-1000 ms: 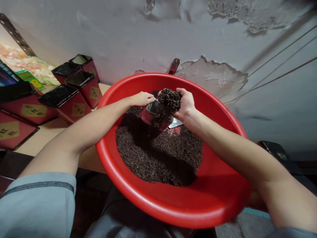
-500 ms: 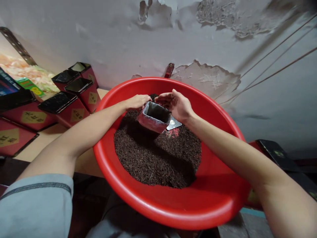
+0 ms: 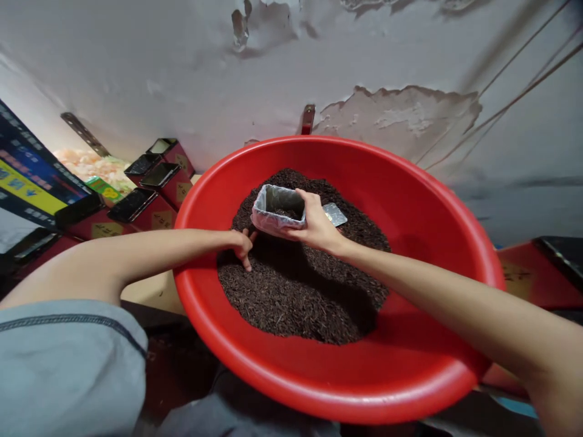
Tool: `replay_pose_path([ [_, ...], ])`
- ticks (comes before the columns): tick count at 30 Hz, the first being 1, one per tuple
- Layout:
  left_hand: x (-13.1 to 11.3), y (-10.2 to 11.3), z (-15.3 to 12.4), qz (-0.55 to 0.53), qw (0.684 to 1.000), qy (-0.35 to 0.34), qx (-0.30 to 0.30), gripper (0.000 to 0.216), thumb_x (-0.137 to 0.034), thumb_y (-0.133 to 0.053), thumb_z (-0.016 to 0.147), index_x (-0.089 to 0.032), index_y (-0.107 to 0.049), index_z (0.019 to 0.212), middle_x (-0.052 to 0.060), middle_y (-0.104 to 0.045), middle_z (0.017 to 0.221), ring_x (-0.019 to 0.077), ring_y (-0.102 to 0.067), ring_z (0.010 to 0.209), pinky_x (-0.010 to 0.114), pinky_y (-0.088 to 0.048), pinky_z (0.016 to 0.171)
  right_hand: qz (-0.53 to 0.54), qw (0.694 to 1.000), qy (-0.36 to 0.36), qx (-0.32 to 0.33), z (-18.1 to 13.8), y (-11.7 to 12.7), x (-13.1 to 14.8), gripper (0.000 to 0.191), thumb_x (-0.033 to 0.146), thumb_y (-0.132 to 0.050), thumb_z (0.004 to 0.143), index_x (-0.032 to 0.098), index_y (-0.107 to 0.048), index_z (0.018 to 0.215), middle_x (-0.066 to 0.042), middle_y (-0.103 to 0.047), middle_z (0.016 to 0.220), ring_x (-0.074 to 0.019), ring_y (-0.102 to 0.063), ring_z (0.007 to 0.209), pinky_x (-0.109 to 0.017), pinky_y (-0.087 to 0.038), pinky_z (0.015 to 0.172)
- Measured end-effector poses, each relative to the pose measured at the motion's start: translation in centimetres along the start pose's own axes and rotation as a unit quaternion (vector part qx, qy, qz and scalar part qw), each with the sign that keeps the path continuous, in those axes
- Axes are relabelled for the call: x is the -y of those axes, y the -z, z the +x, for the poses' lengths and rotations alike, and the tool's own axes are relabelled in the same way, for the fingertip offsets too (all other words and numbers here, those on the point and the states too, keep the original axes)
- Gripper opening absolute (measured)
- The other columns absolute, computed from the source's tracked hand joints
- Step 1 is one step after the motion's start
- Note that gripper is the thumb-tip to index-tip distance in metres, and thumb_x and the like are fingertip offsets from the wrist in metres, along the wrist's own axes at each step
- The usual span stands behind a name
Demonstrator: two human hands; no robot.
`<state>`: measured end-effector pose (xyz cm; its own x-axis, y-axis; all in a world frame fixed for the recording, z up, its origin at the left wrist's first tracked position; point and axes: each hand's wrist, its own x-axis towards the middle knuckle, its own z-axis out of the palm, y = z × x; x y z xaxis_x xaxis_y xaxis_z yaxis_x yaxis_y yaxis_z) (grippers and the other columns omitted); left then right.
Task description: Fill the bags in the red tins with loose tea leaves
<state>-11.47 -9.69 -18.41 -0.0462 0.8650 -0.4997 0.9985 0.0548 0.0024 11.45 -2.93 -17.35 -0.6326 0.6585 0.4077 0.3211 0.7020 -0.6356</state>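
Observation:
My right hand (image 3: 316, 223) grips the right side of a small rectangular tin (image 3: 280, 226) lined with a clear plastic bag. The tin is tilted with its mouth toward me, and some dark tea leaves show inside it. Just left of the tin, my left hand (image 3: 245, 247) has its fingers apart and touches the heap of dark tea leaves (image 3: 296, 297). That heap fills the bottom of a big red plastic basin (image 3: 419, 388). On the leaves, right of my right hand, lies a shiny flat metal piece (image 3: 335, 214).
Several red tins with black lids (image 3: 150, 209) stand at the left on a wooden surface (image 3: 155, 294). Another red tin (image 3: 542, 273) is at the right. Behind the basin rises a wall (image 3: 182, 73) with peeling paint; cords run along its right side.
My right hand has taken hold of the tin. My left hand has let go of it and moved down to the leaves. Leaves now show in the tin. The view has shifted.

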Motion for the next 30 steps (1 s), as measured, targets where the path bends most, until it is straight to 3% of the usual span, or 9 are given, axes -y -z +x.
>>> replay_pose_path([
  [3, -1.4, 0.3, -1.8, 0.077, 0.991, 0.051, 0.102, 0.127, -0.039, -0.095, 0.058, -0.007, -0.028, 0.161, 0.032, -0.035, 0.160, 0.0536, -0.049, 0.135, 0.057, -0.047, 0.108, 0.007, 1.000, 0.022, -0.012, 0.4, -0.1, 0.2, 0.097, 0.041, -0.081, 0.070, 0.028, -0.027, 0.150, -0.015, -0.043, 0.139, -0.0361, -0.045, 0.134, -0.061, -0.039, 0.116],
  [5, -1.8, 0.8, -2.7, 0.094, 0.986, 0.056, 0.126, 0.115, -0.042, -0.087, 0.070, -0.014, -0.026, 0.163, 0.027, -0.032, 0.163, 0.0474, -0.050, 0.138, 0.049, -0.049, 0.109, 0.005, 0.998, 0.054, -0.012, 0.8, 0.5, 0.3, 0.093, 0.044, -0.080, 0.071, 0.030, -0.028, 0.147, -0.013, -0.043, 0.137, -0.0355, -0.047, 0.130, -0.062, -0.042, 0.113],
  [9, -2.0, 1.0, -3.3, 0.105, 0.983, 0.057, 0.140, 0.110, -0.048, -0.084, 0.074, -0.019, -0.026, 0.163, 0.027, -0.033, 0.163, 0.0433, -0.053, 0.137, 0.046, -0.049, 0.108, -0.017, 0.995, 0.088, -0.049, 1.9, 2.9, 0.3, 0.090, 0.045, -0.078, 0.071, 0.030, -0.030, 0.145, -0.013, -0.042, 0.137, -0.0362, -0.045, 0.129, -0.062, -0.042, 0.110],
  [12, -1.9, 0.7, -3.1, 0.108, 0.984, 0.051, 0.130, 0.110, -0.058, -0.083, 0.072, -0.020, -0.031, 0.161, 0.027, -0.040, 0.159, 0.0421, -0.056, 0.133, 0.045, -0.052, 0.105, -0.008, 0.992, 0.090, -0.084, 2.6, 4.7, 0.1, 0.098, 0.049, -0.079, 0.066, 0.028, -0.028, 0.147, -0.013, -0.043, 0.135, -0.0366, -0.047, 0.125, -0.063, -0.041, 0.108],
  [16, -1.6, 0.4, -2.6, 0.109, 0.988, 0.029, 0.101, 0.097, -0.047, -0.087, 0.069, -0.021, -0.045, 0.153, 0.020, -0.055, 0.148, 0.0368, -0.062, 0.128, 0.040, -0.055, 0.101, 0.006, 0.992, 0.048, -0.118, 3.1, 5.8, -0.1, 0.103, 0.051, -0.082, 0.064, 0.031, -0.027, 0.149, -0.014, -0.045, 0.138, -0.0402, -0.047, 0.125, -0.066, -0.040, 0.108],
  [25, -1.3, 0.7, -1.7, 0.095, 0.992, 0.005, 0.080, 0.084, -0.034, -0.086, 0.067, -0.025, -0.057, 0.145, 0.014, -0.066, 0.138, 0.0329, -0.065, 0.125, 0.036, -0.056, 0.099, 0.019, 0.996, -0.022, -0.082, 2.8, 4.8, -0.3, 0.113, 0.041, -0.085, 0.063, 0.031, -0.023, 0.156, -0.016, -0.044, 0.142, -0.0441, -0.044, 0.132, -0.064, -0.035, 0.115],
  [30, -1.0, 3.1, -1.3, 0.060, 0.997, 0.017, 0.048, 0.077, -0.030, -0.083, 0.064, -0.025, -0.064, 0.138, 0.011, -0.071, 0.131, 0.0309, -0.069, 0.116, 0.031, -0.058, 0.090, 0.032, 0.994, -0.049, -0.087, 3.0, 4.8, -1.4, 0.118, 0.044, -0.086, 0.066, 0.035, -0.015, 0.159, -0.014, -0.042, 0.147, -0.0459, -0.041, 0.136, -0.067, -0.032, 0.117],
])
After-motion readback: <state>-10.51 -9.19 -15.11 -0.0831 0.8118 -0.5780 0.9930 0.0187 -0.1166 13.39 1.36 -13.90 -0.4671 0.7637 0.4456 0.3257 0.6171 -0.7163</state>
